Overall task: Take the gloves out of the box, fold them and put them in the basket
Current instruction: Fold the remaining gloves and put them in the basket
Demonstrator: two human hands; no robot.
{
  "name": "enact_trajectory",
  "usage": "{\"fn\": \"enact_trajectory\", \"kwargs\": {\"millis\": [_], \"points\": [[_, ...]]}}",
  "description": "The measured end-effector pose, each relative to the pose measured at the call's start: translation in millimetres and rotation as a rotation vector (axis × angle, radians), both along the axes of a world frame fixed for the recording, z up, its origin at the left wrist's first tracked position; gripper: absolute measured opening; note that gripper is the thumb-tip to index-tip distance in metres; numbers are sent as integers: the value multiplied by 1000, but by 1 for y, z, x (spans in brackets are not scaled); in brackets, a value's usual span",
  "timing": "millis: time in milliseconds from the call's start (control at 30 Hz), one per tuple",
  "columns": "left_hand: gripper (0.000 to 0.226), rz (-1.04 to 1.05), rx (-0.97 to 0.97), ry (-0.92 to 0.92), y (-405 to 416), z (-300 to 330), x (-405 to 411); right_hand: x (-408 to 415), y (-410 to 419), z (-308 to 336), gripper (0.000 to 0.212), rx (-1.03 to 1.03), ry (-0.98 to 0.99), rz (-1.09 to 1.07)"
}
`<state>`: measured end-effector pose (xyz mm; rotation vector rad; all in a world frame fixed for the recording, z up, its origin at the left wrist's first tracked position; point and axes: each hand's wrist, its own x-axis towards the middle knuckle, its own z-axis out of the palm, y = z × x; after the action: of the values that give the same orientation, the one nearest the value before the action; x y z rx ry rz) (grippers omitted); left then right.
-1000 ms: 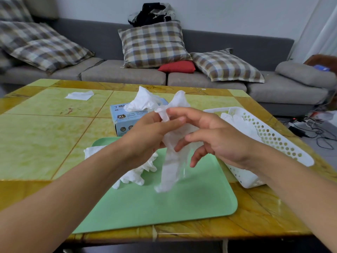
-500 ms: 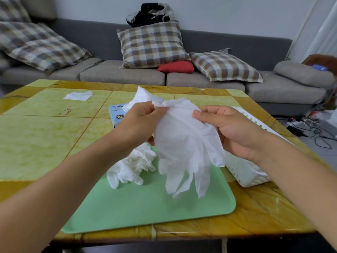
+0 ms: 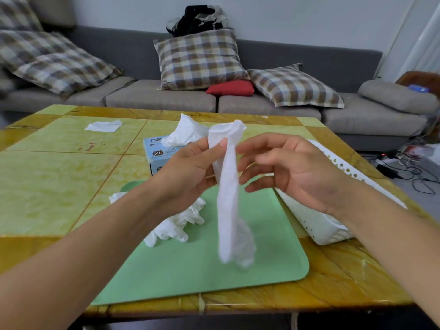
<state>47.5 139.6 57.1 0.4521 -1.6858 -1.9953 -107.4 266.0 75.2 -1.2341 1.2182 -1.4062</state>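
Observation:
A white glove (image 3: 229, 198) hangs in a long narrow strip above the green tray (image 3: 214, 277). My left hand (image 3: 190, 172) pinches it near the cuff. Just right of the glove, my right hand (image 3: 292, 170) is held with spread fingers and grips nothing. The blue glove box (image 3: 156, 156) stands behind my left hand with a white glove (image 3: 188, 132) sticking out of its top. Another crumpled white glove (image 3: 176, 225) lies on the tray under my left forearm. The white perforated basket (image 3: 316, 222) sits to the right of the tray, partly hidden by my right arm.
All of this is on a yellow-green tiled table (image 3: 59, 177). A white tissue (image 3: 103, 126) lies at its far left. A grey sofa (image 3: 262, 67) with checked cushions runs behind the table. Cables (image 3: 409, 170) lie on the floor at the right.
The glove was held spread wide between both hands. My right hand has let go and drawn back, and the glove now hangs narrow from my left hand alone.

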Motion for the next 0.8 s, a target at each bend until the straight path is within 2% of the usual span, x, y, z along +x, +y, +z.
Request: {"fn": "enact_trajectory", "kwargs": {"millis": [33, 67, 133, 167, 233, 300, 400, 500, 567, 633, 700, 800], "points": [[23, -46, 55, -19, 2, -1, 0, 1, -2, -3, 26, -31, 123, -127], [24, -96, 89, -41, 3, -3, 0, 0, -4, -6, 38, -46, 231, -220], [23, -190, 117, -93, 8, -9, 1, 2, -6, -10, 65, -34, 358, -188], [21, -224, 125, -114, 10, -12, 1, 4, -5, -10, 64, -32, 387, -119], [15, -243, 158, -142, 15, -14, 1, 8, -5, -12, 38, -57, 409, -61], [18, -178, 133, -181, 13, -15, -1, 12, -7, -11, 15, -127, 361, -146], [35, -6, -41, -218, 7, -13, -4, 10, -6, -7, 10, -163, 375, -300], [59, -91, -122, -155, 4, -4, 1, 6, -2, -2, 8, -73, 474, -365], [42, -170, -338, -190, 9, 0, 7, 8, 0, 0, 7, -15, 440, -353], [19, -86, -472, -220, 13, -1, 5, 6, 2, -1, 24, 78, 302, -306], [17, -30, -359, -213, 13, -6, 2, 0, 3, -1, 44, 229, 76, -200], [24, -107, -47, -243, 10, -10, 0, -11, 1, -11, 46, 443, -75, -91]]}}
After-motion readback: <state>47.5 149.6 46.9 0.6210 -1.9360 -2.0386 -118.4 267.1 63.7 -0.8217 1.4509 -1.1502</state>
